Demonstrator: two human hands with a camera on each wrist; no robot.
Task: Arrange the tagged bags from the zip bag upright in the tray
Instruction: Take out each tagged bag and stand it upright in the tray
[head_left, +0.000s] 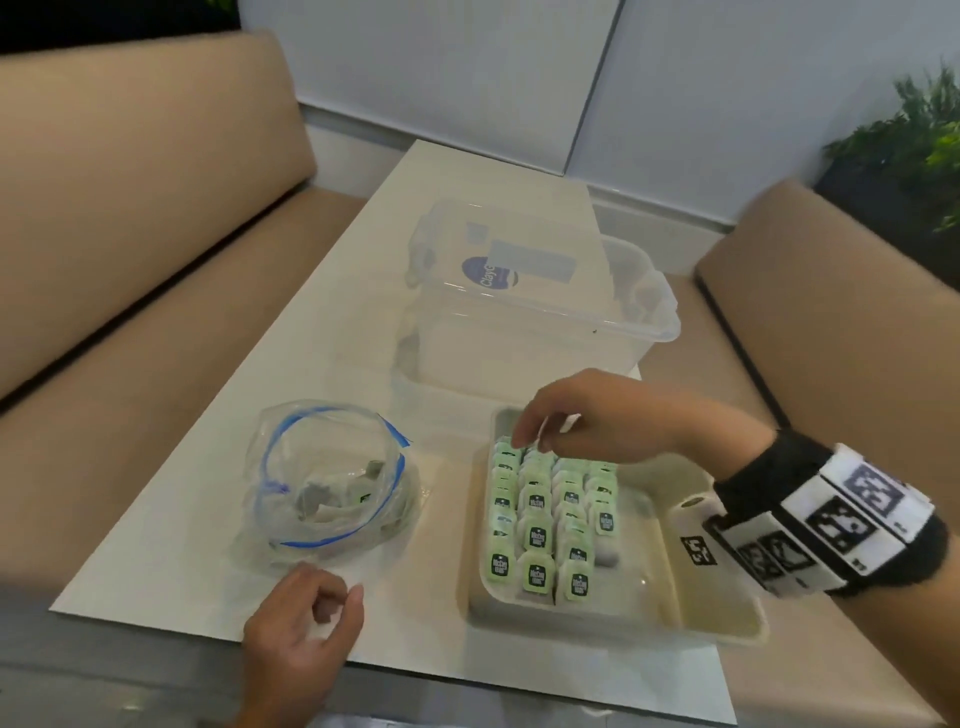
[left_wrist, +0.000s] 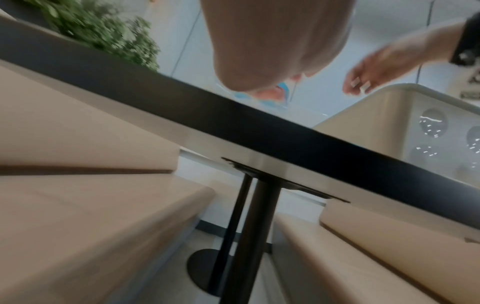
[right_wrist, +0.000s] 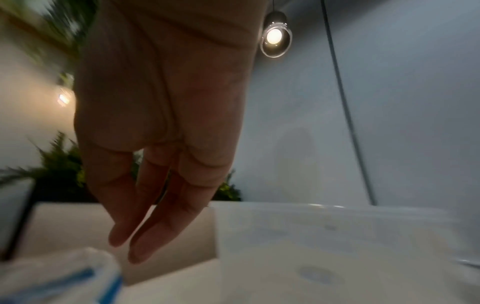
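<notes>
The right hand (head_left: 587, 415) hangs over the far end of the tray (head_left: 727, 621), fingers pointing down and loosely straight, their tips just above the farthest row of tagged bags (head_left: 550, 519); in the right wrist view the fingers (right_wrist: 166, 222) are extended and hold nothing. A black band with white marker blocks wraps that wrist, over the tray's right side. The left hand (head_left: 301, 629) rests at the near table edge, left of the tray and just in front of the zip bag (head_left: 332, 478), its fingers loosely curled with the thumb out, gripping nothing. The tagged bags stand upright in four rows filling the left part of the tray, green tags up; the tray's right part is bare. The zip bag lies open just left of the tray, blue seal rim gaping, with a few bags inside. A clear plastic tub (head_left: 535, 312) with a lid leaning on it stands just beyond the tray on the white table (head_left: 208, 519)
</notes>
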